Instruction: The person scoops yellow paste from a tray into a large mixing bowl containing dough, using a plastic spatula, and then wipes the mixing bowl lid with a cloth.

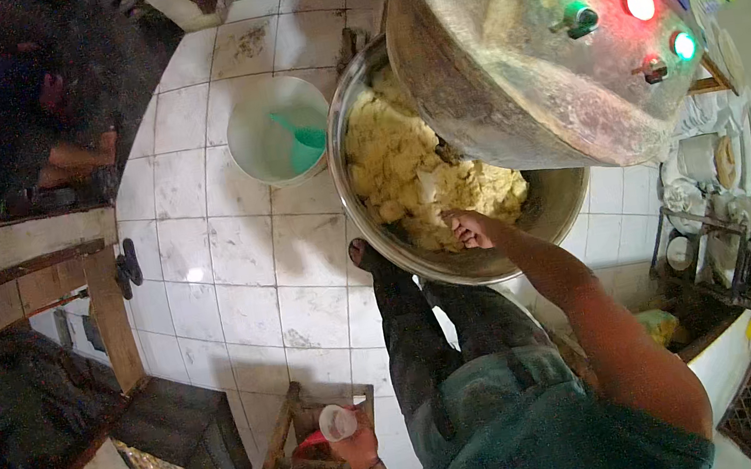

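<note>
My left hand [358, 443] is wrapped round a small whitish plastic cup [338, 422], held low on the left above a wooden stand. My right hand [473, 230] reaches over the near side of a large metal mixing bowl [474, 268]. Its fingers are curled together, and what they hold, if anything, is too small to see. Below and beyond it lies lumpy yellowish dough [390, 139], with a pale whitish patch near the middle. A big mixer head [494, 49] with lit green and red lamps overhangs the bowl's far right side.
A white bucket [248, 142] holding a green plastic scoop [309, 137] stands on the tiled floor left of the bowl. Another person's arm [79, 159] shows at far left. The wooden stand [265, 468] and a dark box [176, 433] are at lower left; a metal machine [744, 264] is at right.
</note>
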Available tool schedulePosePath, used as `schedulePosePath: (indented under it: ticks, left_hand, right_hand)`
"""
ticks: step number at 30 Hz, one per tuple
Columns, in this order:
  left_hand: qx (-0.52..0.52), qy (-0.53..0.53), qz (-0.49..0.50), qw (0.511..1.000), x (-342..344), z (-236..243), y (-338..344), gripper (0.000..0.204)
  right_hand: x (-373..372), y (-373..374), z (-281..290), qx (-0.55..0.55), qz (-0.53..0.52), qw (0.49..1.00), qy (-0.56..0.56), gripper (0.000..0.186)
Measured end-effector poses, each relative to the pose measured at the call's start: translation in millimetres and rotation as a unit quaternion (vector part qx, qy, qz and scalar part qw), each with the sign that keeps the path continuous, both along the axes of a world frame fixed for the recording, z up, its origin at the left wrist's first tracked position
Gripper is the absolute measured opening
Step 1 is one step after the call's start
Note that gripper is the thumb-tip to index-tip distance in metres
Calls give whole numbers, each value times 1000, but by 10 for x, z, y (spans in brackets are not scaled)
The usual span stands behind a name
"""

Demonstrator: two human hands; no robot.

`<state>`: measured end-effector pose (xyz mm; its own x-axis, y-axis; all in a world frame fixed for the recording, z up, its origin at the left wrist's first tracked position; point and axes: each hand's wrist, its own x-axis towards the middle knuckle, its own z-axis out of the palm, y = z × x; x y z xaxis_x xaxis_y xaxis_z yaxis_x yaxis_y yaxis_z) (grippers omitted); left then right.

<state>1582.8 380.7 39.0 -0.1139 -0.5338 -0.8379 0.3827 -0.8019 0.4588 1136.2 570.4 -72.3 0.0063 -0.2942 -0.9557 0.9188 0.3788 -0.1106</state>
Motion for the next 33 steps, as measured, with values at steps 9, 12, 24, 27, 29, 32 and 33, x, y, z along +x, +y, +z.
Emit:
schedulePosePath:
  ticks: [9,12,24,27,29,32,33]
  left_hand:
    - [-73,-43,-174,981,-739,226,-412,35]
    - [122,186,27,975,-961,458,-459,34]
    - [70,169,-176,967,-2192,763,-80,44]
    - [66,221,-171,958,-2604,983,184,41]
    - [7,264,-214,940,-2773,1122,352,39]
    - [-113,245,-276,923,-2933,1487,613,32]
    - [-114,243,-267,925,-2948,1598,713,33]
  right_hand:
    - [17,-370,326,99,591,742,301,86]
    - [140,-98,-716,52,417,817,394,69]
    - [-153,-141,1431,-192,145,956,169,40]
    - [145,135,2194,-336,35,934,114,48]
    - [343,205,2704,-405,70,896,169,56]
    - [677,280,3104,-396,230,802,382,71]
    - [741,278,3264,-364,289,779,421,76]
